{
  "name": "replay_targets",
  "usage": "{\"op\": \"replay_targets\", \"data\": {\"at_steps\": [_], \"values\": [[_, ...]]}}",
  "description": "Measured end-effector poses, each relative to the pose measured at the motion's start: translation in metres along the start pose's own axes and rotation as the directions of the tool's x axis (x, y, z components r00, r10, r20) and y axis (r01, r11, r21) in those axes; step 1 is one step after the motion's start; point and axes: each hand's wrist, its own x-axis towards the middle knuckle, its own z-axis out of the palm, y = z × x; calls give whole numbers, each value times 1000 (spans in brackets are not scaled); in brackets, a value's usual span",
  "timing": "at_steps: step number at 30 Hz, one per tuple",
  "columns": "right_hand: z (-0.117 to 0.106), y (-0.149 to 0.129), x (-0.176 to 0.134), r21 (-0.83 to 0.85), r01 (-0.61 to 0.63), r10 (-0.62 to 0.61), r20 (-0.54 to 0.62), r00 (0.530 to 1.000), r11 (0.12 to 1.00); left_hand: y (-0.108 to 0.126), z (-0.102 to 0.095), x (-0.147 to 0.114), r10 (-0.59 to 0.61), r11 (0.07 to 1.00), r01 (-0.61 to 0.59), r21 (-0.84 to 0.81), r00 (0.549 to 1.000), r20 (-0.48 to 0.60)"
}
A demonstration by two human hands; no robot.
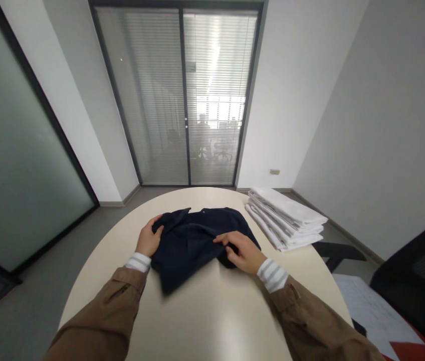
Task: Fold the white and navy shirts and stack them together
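A dark navy garment [193, 240] lies crumpled and partly folded over on the round table. A small button-like spot shows near its far edge. My left hand [150, 238] grips the garment's left side, thumb on top and fingers partly hidden by the cloth. On the right, my right hand [245, 252] pinches a fold of the same cloth between thumb and fingers. The near left corner of the fabric is lifted a little and blurred by motion.
At the table's [205, 326] far right edge stands a stack of folded white cloths [287, 218]. A black office chair [419, 271] is on the right, with a white and red item [378, 311] on its seat. Glass doors with blinds [212, 100] form the background.
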Motion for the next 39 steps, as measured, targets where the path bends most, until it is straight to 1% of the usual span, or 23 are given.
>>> {"op": "replay_targets", "data": {"at_steps": [2,4,6,7,9,11,13,14,15,17,19,20,21,22,24,25,26,27,29,31,36,37,39], "values": [[-9,8,-3,154,-68,95,-175,980,986,-4,-2,4,-66,997,65,-36,997,-46],[-18,16,-6,260,-124,210,-334,919,958,-9,-3,7,-120,991,116,-67,991,-59],[-25,21,-7,323,-185,315,-414,854,928,-14,-1,7,-157,985,152,-81,986,-59],[-28,22,-8,360,-215,361,-410,838,908,-16,-1,7,-175,982,171,-80,983,-53],[-29,19,-7,454,-259,423,-310,851,853,-17,1,5,-212,976,210,-54,977,-34],[-26,13,-5,541,-297,431,-137,892,787,-12,1,2,-207,978,208,24,977,-45],[-17,5,-5,572,-350,386,62,920,742,-3,1,-2,-129,981,138,139,989,-77],[-12,0,-5,569,-379,351,163,922,730,2,1,-5,-66,977,79,196,995,-72],[-6,-5,-5,555,-406,312,260,914,726,8,1,-8,-1,970,9,244,999,-33],[6,-19,-5,523,-445,226,430,874,727,19,3,-15,71,950,-109,293,988,136],[15,-34,-5,513,-458,124,557,821,726,26,6,-22,68,931,-178,318,942,328],[18,-41,-4,521,-452,67,599,798,724,28,8,-26,62,922,-209,326,911,408],[20,-47,-3,536,-432,19,612,791,725,29,9,-29,61,913,-240,330,880,471],[21,-50,-1,545,-396,-5,592,806,739,29,11,-32,67,904,-272,330,852,519],[22,-49,1,481,-278,46,440,897,831,27,13,-36,87,894,-324,310,804,589],[22,-44,1,388,-224,98,320,942,894,25,14,-38,91,895,-334,296,786,611],[22,-38,0,267,-193,141,201,969,944,24,14,-39,92,898,-336,283,775,626],[22,-31,-1,147,-180,165,109,980,973,23,15,-39,98,902,-338,269,767,634],[24,-17,-4,-9,-165,165,49,985,986,22,16,-40,111,910,-336,242,761,640],[26,-8,-7,-52,-150,153,69,986,987,23,17,-40,114,917,-325,231,768,630],[31,-8,-5,-11,-204,205,71,976,979,27,18,-41,130,916,-322,238,801,584],[30,-9,-4,7,-227,226,42,973,974,27,18,-41,138,916,-325,234,805,577],[27,-9,-2,63,-283,288,-78,955,957,26,18,-41,143,921,-320,222,808,571]]}}
